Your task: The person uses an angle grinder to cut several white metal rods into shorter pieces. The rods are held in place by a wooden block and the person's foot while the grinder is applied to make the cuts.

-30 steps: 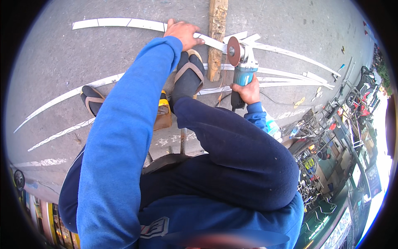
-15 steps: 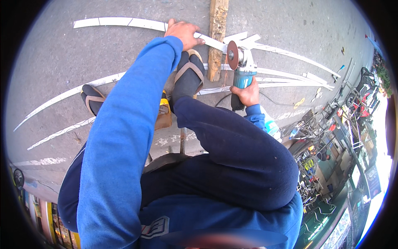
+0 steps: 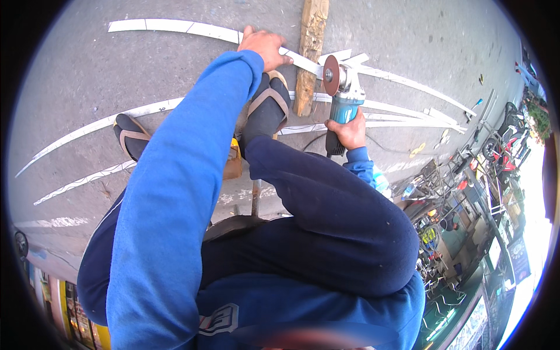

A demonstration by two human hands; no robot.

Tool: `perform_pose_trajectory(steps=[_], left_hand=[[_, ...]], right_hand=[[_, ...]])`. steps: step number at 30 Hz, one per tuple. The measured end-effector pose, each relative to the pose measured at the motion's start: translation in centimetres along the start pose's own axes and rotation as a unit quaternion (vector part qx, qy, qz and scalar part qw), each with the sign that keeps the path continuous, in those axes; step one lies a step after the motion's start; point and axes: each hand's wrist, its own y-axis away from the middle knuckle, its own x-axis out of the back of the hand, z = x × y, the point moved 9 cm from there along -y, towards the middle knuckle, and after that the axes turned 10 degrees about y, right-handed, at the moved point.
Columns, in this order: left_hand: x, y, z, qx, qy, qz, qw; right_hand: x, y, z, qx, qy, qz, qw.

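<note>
My left hand [image 3: 265, 45] presses down on a long curved white metal strip [image 3: 192, 28] that lies across a wooden plank [image 3: 310, 52] on the ground. In my right hand [image 3: 349, 129] is a teal angle grinder [image 3: 344, 108], gripped by its body, with the reddish disc [image 3: 331, 75] upright against the strip just right of the plank. I squat with my sandalled right foot [image 3: 267, 108] beside the plank and my other sandalled foot [image 3: 133, 137] further left.
Several more curved white strips [image 3: 402, 108] lie on the grey concrete, to the left and right of me. A yellow and brown box-like object [image 3: 233, 160] sits under my knee. Metal frames, racks and a red motorbike [image 3: 501, 151] crowd the right edge.
The grinder and my right hand shifted slightly along the strip near the plank. My left hand keeps the strip pinned in the same place.
</note>
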Motion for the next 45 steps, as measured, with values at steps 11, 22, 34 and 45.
perform_pose_trajectory(steps=[11,22,34,45], left_hand=[[0.0,0.0,-0.1,-0.012,0.019,-0.009,1.0],[0.0,0.1,0.0,0.001,0.009,-0.005,1.0],[0.0,0.1,-0.1,0.011,0.029,-0.007,0.999],[0.1,0.2,0.1,0.015,0.038,-0.005,0.999]], right_hand=[[-0.3,2.7,-0.9,-0.034,-0.132,-0.033,0.99],[-0.4,-0.2,0.4,-0.005,-0.049,-0.05,0.998],[0.0,2.2,-0.2,-0.005,-0.064,-0.013,0.998],[-0.1,0.5,-0.3,0.016,-0.029,-0.024,0.999]])
